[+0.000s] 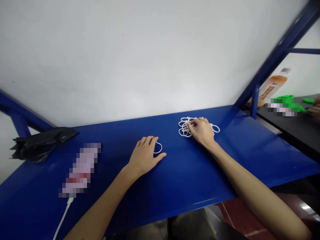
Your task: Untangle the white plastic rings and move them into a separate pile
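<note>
My left hand (144,155) lies low over the blue tabletop, its thumb spread away from the fingers. One white ring (161,147) shows on the table between that thumb and the index finger, partly covered by the hand. Farther right and back is a loose pile of thin white rings (185,133), several of them overlapping. My right hand (203,131) reaches into this pile, covering its middle, with thumb and index finger pinched together at a white ring. The other fingers are curled, and what lies under them is hidden.
The blue table (180,176) meets a white wall (150,66). At left are a black plastic bag (45,143) and a blurred-out pinkish object (81,170) with a white cable (62,216). At right, a bottle (271,86), green items (287,100) and another person's hand (315,108) are on a dark table.
</note>
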